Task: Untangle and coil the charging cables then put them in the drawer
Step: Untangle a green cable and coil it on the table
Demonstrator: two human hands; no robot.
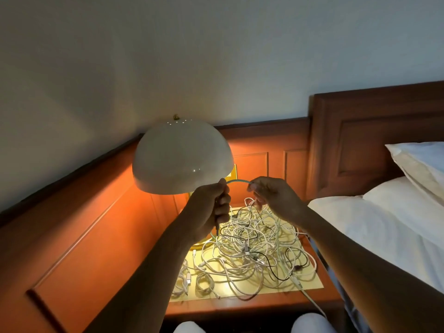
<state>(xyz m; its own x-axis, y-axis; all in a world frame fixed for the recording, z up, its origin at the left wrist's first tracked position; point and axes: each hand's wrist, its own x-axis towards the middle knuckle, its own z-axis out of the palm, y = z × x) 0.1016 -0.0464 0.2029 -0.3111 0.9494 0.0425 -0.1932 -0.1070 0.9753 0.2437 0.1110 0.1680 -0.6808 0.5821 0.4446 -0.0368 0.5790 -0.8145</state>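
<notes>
Red-brown wood panelling (pixel 79 227) closes off the left edge of the tabletop (pixel 240 305). A cream dome-shaped lamp shade (pixel 182 155) hangs over its back left corner. Two small coiled white cables (pixel 204 283) already lie at the front left corner.

My left grip (pixel 211 210) is clamped in a fist round a thin teal charging cable (pixel 236 180), close under the shade's rim. From the fist the cable arcs up and rightward to my right grip (pixel 274 197), whose fingertips pinch it. Its held length therefore runs left to right between my hands, and a tail drops from the left fist.

The tangled heap of white and black cables (pixel 254 243) lies directly below both grips, across the middle and right of the tabletop. One white strand trails over the front right edge.

I judge the next loop should be drawn toward me or rightward, where the white bedding (pixel 374 227) leaves open air, since the shade crowds my left. I cannot see the drawer.
</notes>
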